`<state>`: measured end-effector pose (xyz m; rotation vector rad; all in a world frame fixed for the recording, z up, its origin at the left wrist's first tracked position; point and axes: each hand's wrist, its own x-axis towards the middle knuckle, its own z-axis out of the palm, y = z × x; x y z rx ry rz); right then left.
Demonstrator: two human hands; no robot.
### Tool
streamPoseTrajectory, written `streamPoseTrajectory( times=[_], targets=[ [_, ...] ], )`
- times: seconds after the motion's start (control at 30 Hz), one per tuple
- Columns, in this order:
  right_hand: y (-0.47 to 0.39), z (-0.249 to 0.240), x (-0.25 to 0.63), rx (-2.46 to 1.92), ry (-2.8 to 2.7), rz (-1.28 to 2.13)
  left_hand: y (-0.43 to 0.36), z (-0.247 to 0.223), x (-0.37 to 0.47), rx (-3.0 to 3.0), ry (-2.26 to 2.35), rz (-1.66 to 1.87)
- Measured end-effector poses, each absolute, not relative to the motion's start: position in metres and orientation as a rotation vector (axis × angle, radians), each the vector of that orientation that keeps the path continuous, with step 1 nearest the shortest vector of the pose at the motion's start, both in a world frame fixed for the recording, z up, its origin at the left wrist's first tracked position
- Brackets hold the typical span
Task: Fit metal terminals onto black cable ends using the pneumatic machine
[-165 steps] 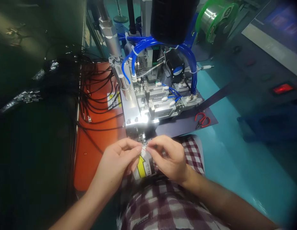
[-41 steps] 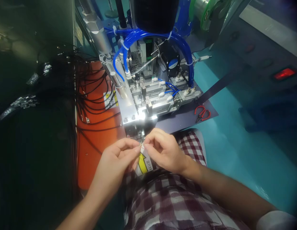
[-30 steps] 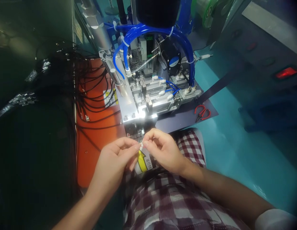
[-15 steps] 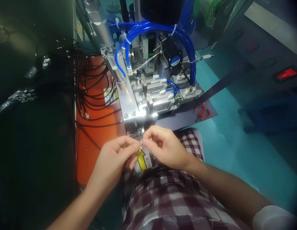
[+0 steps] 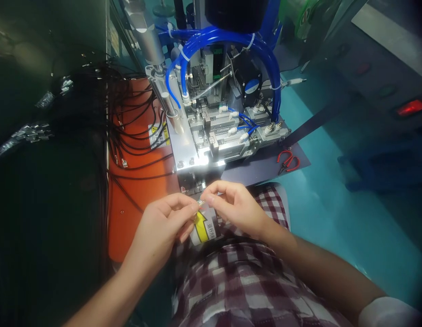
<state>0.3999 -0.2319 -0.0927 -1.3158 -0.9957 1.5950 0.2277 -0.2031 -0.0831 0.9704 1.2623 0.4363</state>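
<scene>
My left hand pinches a small, silvery piece between thumb and forefinger; it looks like a little connector, but it is too small to be sure. Close against its other end is my right hand, thumb and forefinger closed together. What those right fingertips grip is hidden. Both hands are held in front of the metal machine, over a white label with a yellow arrow.
Black cables with metal-ended plugs lie across the orange surface at left. Red-handled cutters rest on the grey plate at right. Blue air hoses arch over the machine. A red lit switch shows far right.
The right fingertips have shifted slightly, and more of the small silvery piece shows between the hands. My left hand has stayed almost still.
</scene>
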Motion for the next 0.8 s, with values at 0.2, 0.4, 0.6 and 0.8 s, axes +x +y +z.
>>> streamPoseTrajectory(
  times=[0.2,0.4,0.6,0.8],
  targets=[
    [-0.227,-0.089,0.401,-1.290,-0.938,1.628,-0.203,-0.087,0.224,1.000,1.252,0.425],
    [-0.223,-0.088,0.404,-1.246,-0.931,1.699,-0.206,-0.088,0.220,1.101,1.240,0.405],
    [-0.235,-0.093,0.405,-1.356,-1.325,1.110,-0.205,-0.089,0.222,1.098,1.200,0.433],
    [-0.237,-0.098,0.407,-1.254,-1.636,0.764,-0.205,-0.088,0.223,1.098,1.186,0.437]
  ],
)
